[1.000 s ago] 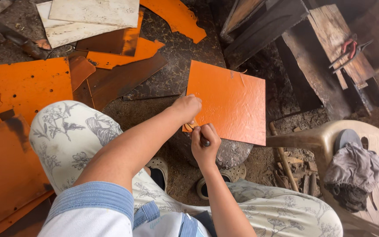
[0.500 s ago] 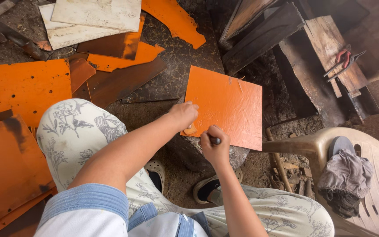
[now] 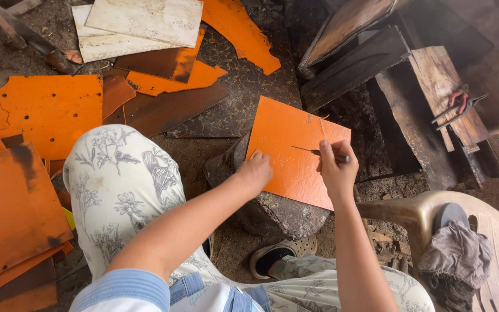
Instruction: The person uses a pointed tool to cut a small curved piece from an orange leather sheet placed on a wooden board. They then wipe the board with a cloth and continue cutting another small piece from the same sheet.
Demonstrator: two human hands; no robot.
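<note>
A square orange sheet (image 3: 295, 153) lies on a dark rounded stone block (image 3: 278, 214) between my knees. My left hand (image 3: 254, 173) presses down on the sheet's near left edge. My right hand (image 3: 336, 167) is closed around a thin pointed metal scriber (image 3: 313, 151), and its tip rests on the middle of the sheet. Both forearms reach forward over my flower-patterned trousers (image 3: 116, 185).
Orange and rusty sheet offcuts (image 3: 47, 112) and pale boards (image 3: 140, 23) cover the ground at left and back. Dark wooden planks (image 3: 376, 63) with pliers (image 3: 460, 107) lie at right. A beige plastic chair (image 3: 434, 214) with a cloth (image 3: 454, 260) stands at lower right.
My right hand has moved from the sheet's near edge up onto its middle with the scriber. The sheet and my left hand have kept their place on the block.
</note>
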